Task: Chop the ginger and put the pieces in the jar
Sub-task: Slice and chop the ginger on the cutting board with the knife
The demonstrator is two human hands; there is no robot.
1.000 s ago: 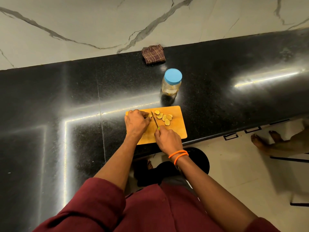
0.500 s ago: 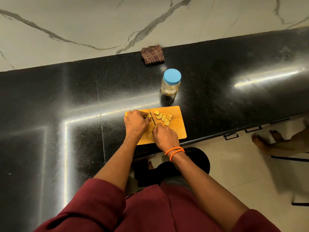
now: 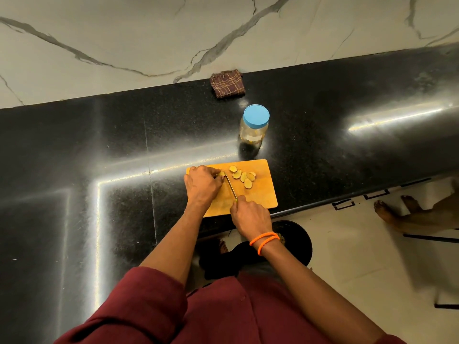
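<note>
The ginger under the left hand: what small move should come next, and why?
Probably one more slice. The left hand holds the uncut ginger on the cutting board, and the right hand holds the knife with its blade right beside that piece. Slices already lie to the right, and the jar is still capped.
</note>
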